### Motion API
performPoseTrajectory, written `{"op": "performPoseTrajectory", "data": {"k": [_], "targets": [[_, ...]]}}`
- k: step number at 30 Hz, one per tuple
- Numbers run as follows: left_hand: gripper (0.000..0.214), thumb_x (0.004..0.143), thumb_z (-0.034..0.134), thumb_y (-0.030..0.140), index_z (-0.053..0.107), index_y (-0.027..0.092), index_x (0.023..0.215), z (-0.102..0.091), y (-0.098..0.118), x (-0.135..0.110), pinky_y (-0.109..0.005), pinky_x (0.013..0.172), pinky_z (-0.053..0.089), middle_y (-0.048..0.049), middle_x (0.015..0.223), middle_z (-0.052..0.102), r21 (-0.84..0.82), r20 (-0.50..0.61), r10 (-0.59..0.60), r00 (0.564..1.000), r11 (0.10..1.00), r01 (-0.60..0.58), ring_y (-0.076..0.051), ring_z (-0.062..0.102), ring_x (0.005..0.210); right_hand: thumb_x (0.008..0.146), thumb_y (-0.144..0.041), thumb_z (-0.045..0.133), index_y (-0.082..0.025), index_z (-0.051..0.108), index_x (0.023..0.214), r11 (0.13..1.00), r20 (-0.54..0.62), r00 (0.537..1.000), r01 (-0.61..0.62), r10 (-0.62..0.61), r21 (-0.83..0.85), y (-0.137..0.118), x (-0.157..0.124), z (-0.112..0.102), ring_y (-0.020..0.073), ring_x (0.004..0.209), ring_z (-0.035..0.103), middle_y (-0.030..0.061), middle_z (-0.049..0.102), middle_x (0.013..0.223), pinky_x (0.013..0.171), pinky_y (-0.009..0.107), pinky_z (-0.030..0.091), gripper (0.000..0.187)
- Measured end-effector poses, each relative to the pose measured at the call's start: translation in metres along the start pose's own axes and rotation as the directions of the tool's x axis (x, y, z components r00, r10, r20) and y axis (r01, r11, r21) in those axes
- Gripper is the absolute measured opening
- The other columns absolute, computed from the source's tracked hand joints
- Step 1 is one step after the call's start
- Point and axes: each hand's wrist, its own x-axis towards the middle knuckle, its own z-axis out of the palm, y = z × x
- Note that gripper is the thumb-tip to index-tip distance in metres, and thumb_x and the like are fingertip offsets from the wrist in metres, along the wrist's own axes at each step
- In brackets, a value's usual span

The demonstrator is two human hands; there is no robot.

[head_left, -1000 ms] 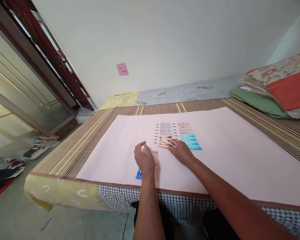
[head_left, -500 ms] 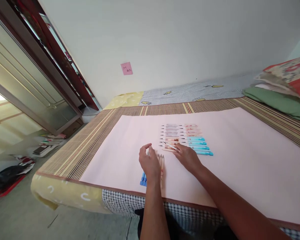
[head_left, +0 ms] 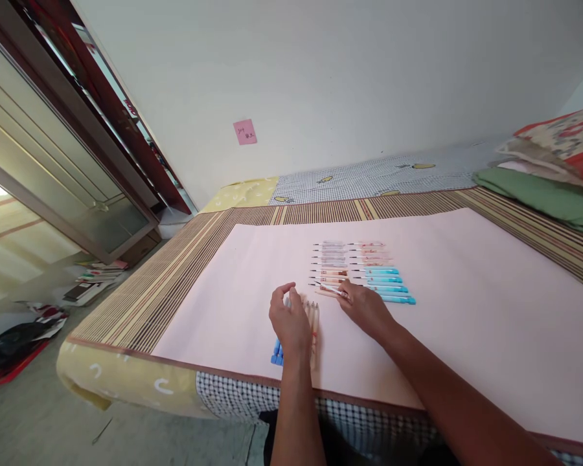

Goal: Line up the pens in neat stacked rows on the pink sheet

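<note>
Pink paper point(head_left: 466, 285) over the bed's striped mat point(head_left: 175, 278) carries a side-by-side row of pens point(head_left: 369, 270), at whose near end the right hand point(head_left: 366, 309) pinches one pen point(head_left: 331, 288), while the left hand point(head_left: 290, 323) curls closed around a pen bundle point(head_left: 314, 323) near the front edge, likely to stop it rolling.

Pink sticky note point(head_left: 245, 131) on wall point(head_left: 344, 77), green pillow point(head_left: 544, 197), books point(head_left: 94, 278) on floor point(head_left: 53, 414)

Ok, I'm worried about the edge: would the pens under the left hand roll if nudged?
Probably: the pens look slim and round, on smooth paper, near its edge. They look light and stiff; the left hand likely steadies them.
</note>
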Motion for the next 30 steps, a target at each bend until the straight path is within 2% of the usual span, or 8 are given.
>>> {"op": "performPoseTrajectory", "data": {"k": [11, 21, 26, 30], "targets": [[0.027, 0.091, 0.05, 0.037, 0.07, 0.021, 0.098, 0.0, 0.0, 0.0, -0.045, 0.099, 0.046, -0.0114, 0.107, 0.075, -0.001, 0.017, -0.002, 1.0, 1.0, 0.002, -0.029, 0.066, 0.106, 0.093, -0.02, 0.055, -0.022, 0.056, 0.092, 0.999, -0.05, 0.999, 0.02, -0.021, -0.034, 0.009, -0.001, -0.001, 0.0189, 0.072, 0.063, 0.0032, 0.072, 0.084, 0.061, 0.027, 0.032, 0.003], [0.025, 0.092, 0.051, 0.035, 0.071, 0.021, 0.097, -0.002, 0.002, -0.001, -0.042, 0.097, 0.048, -0.0101, 0.104, 0.076, -0.021, 0.012, 0.009, 1.0, 1.0, -0.009, -0.027, 0.068, 0.104, 0.093, -0.022, 0.055, -0.022, 0.059, 0.089, 0.998, -0.075, 0.997, 0.025, -0.029, -0.049, 0.011, -0.001, 0.002, 0.0192, 0.07, 0.063, 0.0029, 0.07, 0.079, 0.059, 0.027, 0.032, 0.005], [0.024, 0.092, 0.052, 0.034, 0.071, 0.02, 0.097, -0.002, 0.001, 0.0, -0.042, 0.098, 0.048, -0.01, 0.104, 0.076, -0.046, 0.021, -0.003, 1.0, 0.999, 0.004, -0.026, 0.068, 0.103, 0.094, -0.028, 0.055, -0.022, 0.058, 0.092, 1.0, -0.079, 0.997, 0.018, -0.017, 0.008, 0.009, -0.003, -0.003, 0.0196, 0.07, 0.062, 0.0037, 0.07, 0.082, 0.06, 0.028, 0.033, 0.008], [0.021, 0.087, 0.059, 0.034, 0.073, 0.019, 0.093, 0.0, 0.002, 0.001, -0.037, 0.088, 0.051, -0.0089, 0.096, 0.076, -0.124, 0.06, -0.052, 0.997, 0.991, 0.059, -0.023, 0.068, 0.094, 0.098, -0.04, 0.05, -0.023, 0.054, 0.084, 0.985, -0.09, 0.994, 0.069, -0.055, 0.159, -0.004, -0.01, -0.016, 0.0185, 0.069, 0.058, 0.0019, 0.065, 0.076, 0.062, 0.028, 0.036, 0.023]]}}
